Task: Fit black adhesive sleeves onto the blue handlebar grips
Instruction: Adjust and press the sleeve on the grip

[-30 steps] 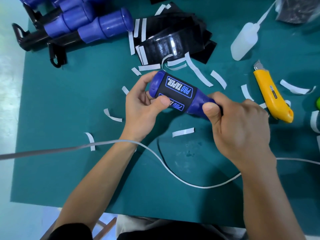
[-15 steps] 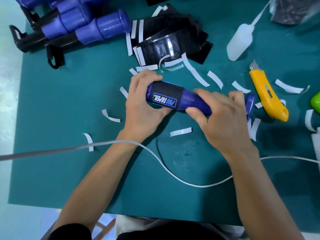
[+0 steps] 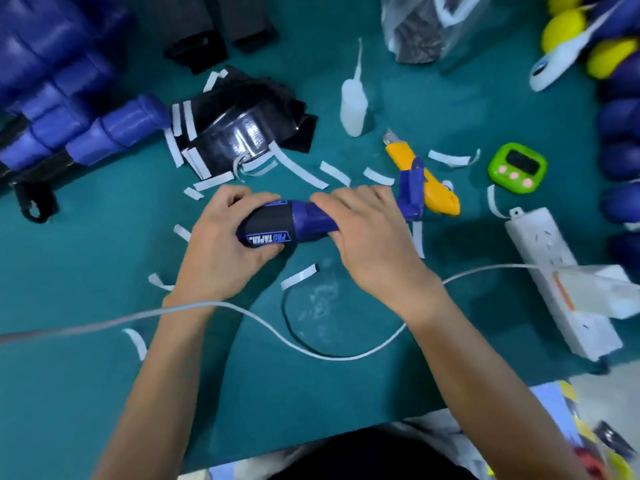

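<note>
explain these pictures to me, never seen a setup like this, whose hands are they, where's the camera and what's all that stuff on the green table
No machine here: these are a person's two bare hands, filmed by one wide-angle camera worn on the head, looking down at a teal-green table mat. The left hand and right hand both grip a blue rubber handlebar grip wearing a black printed adhesive sleeve. Around it lie white paper strips, a glossy stack of black sleeves, more blue grips, a white plastic squeeze bottle, a yellow utility knife, a green timer and a white power strip.
</note>
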The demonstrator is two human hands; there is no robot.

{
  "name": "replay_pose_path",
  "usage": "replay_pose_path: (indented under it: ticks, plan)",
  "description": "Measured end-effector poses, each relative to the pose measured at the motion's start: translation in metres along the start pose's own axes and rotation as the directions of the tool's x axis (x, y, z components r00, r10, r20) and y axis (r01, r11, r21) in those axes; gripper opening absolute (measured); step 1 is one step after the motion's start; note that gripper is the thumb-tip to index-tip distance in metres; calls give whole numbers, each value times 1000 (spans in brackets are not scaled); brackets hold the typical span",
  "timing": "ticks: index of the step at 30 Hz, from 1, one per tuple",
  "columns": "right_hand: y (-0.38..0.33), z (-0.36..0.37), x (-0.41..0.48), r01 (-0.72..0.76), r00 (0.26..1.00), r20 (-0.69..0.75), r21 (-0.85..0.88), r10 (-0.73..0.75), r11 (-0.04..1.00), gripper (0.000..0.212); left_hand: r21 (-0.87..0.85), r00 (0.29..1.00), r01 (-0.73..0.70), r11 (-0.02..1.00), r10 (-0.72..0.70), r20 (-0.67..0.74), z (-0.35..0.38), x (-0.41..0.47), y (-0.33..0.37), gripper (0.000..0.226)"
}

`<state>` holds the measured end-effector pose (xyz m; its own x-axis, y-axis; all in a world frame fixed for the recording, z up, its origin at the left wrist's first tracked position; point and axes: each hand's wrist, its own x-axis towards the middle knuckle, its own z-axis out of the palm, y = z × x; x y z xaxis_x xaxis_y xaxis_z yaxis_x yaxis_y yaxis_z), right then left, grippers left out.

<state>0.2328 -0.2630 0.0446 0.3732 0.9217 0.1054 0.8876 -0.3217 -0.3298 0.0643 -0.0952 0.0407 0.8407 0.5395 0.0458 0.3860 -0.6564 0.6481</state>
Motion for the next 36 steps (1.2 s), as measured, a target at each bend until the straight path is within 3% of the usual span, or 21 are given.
replay_pose_path:
  ticks: [3,7,11,14,18,21,23,25,30,32,36]
  plan:
    - [14,-41,-20,-39,994,-107,-62,32,997,64,-43,990,-128,991,130,49,-7,20,38,75]
    - [54,-116,-55,-161,964,-235,-157,122,974,55,-202,946,-291,935,312,83,0,59,116,67]
    - [115,-190,-101,-329,917,-297,-182,267,927,49,-334,816,-488,807,557,153,41,101,202,71]
    - [159,-235,-138,-514,833,-323,-154,449,844,49,-402,684,-622,672,716,138,83,126,268,69]
    - [201,-267,-177,-649,701,-431,-54,569,759,47,-495,630,-648,579,772,79,133,143,345,65]
    - [231,-280,-193,-619,739,-376,-51,559,784,61,-502,667,-613,610,740,87,160,150,379,71]
    - [255,-282,-200,-591,781,-327,-113,532,799,56,-429,682,-622,656,722,116,175,156,391,70]
    - [277,-279,-202,-575,802,-302,-162,515,802,47,-266,655,-707,656,749,106,187,162,398,67]
    - [305,-266,-197,-507,847,-300,-208,439,836,33,-9,440,-898,440,894,-86,212,162,404,65]
    - [310,-260,-193,-491,851,-303,-166,429,855,31,28,424,-903,428,900,-100,219,157,401,62]
    - [313,-256,-192,-519,828,-286,-60,483,853,46,33,442,-894,446,893,-84,224,153,398,57]
